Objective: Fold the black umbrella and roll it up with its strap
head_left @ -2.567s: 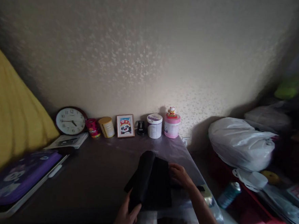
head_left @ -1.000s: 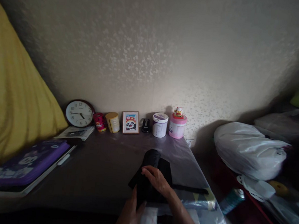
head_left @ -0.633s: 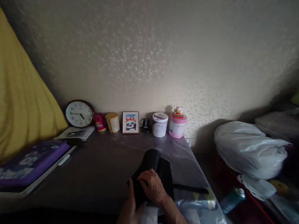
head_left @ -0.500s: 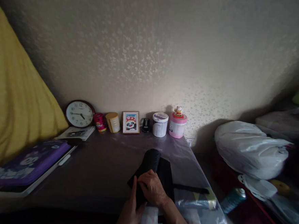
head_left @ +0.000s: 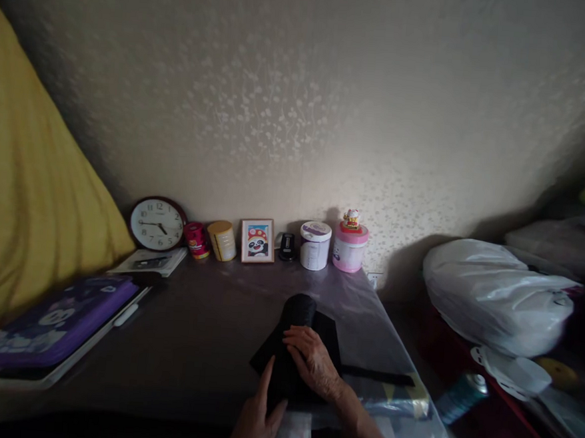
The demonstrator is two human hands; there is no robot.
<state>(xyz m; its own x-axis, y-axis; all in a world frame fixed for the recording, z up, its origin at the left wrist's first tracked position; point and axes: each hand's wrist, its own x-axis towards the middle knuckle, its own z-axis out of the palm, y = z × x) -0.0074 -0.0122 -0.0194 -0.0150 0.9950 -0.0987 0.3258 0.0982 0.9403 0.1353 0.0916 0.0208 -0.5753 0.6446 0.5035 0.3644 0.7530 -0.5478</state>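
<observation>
We saw that the right hand [head_left: 315, 364], curled moments earlier, had opened loosely atop the black, cloth-like roll [head_left: 300, 307] at lower centre. The left hand [head_left: 255, 416] met the roll's near end, thumb and forefinger apart; in the dimness, we couldn't tell whether it gripped.

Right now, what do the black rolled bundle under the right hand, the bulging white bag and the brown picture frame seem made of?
Black rolled bundle: probably dull fabric or soft synthetic; it curves smoothly, but is too dark to settle.
Bulging white bag: likely thin, glossy plastic film, from its shiny creases.
Brown picture frame: perhaps wood or wood-look plastic; its smooth border fits either.
</observation>
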